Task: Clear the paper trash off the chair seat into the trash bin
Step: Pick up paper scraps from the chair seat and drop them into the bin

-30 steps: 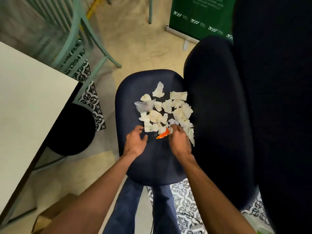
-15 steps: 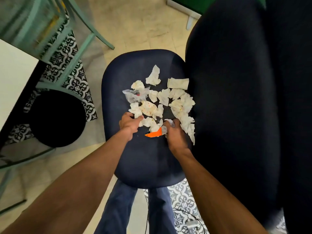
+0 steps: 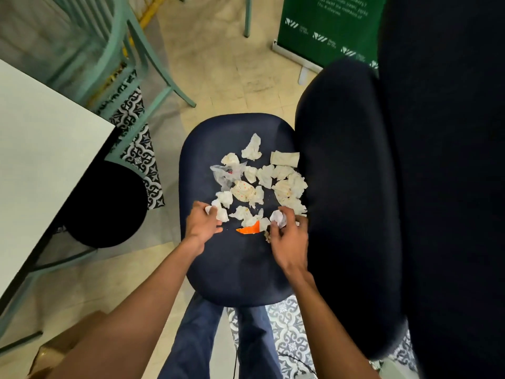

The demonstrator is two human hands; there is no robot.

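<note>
Several crumpled white paper scraps (image 3: pixel 262 176) lie scattered over the dark blue chair seat (image 3: pixel 235 269), with one orange scrap (image 3: pixel 248 230) near the front of the pile. My left hand (image 3: pixel 203 224) is closed on a white scrap (image 3: pixel 218 212) at the pile's left front. My right hand (image 3: pixel 287 239) grips a crumpled white paper ball (image 3: pixel 278 218) at the pile's right front. A black round trash bin (image 3: pixel 106 206) stands on the floor left of the chair.
A white table (image 3: pixel 41 165) fills the left side, partly over the bin. A dark chair back (image 3: pixel 382 187) rises on the right. A teal chair (image 3: pixel 114 50) stands at the back left, a green banner (image 3: pixel 325 28) at the back, a cardboard box (image 3: pixel 62 348) near my left arm.
Both hands reached into the front of the pile and closed on scraps. My right hand now holds a crumpled ball lifted a little off the seat. The camera has shifted.
</note>
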